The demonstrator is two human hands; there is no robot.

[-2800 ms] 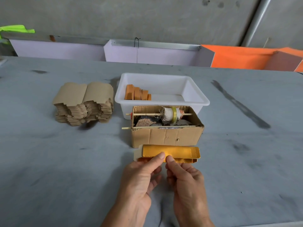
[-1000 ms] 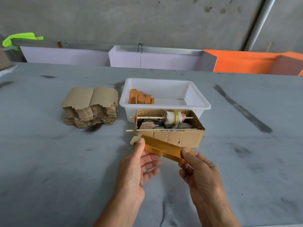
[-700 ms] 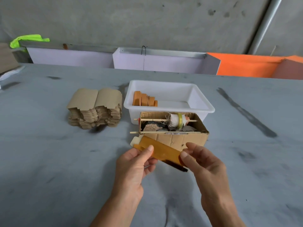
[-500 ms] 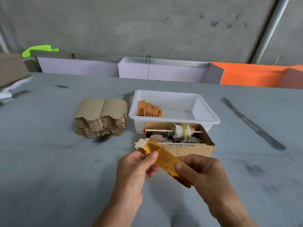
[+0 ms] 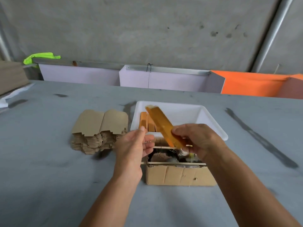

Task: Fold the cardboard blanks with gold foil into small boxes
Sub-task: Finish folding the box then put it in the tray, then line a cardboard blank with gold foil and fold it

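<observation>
Head view: your grey table [image 5: 49, 185] carries a white plastic tray [image 5: 211, 126] at 12 o'clock. Your right hand [image 5: 200, 140] grips the long folded gold-foil cardboard box [image 5: 161, 124] at its lower end, slanting toward 11 o'clock over the tray; your left hand [image 5: 132, 145] hangs released beside it.

Right hand [image 5: 199, 140] covers lower end of gold box [image 5: 161, 126]; grip there unseen. Both forearms hide much of cardboard carton [image 5: 178, 175]; contents indistinct. Folded boxes in white tray [image 5: 211, 125] partly hidden. Motion blur throughout.
</observation>
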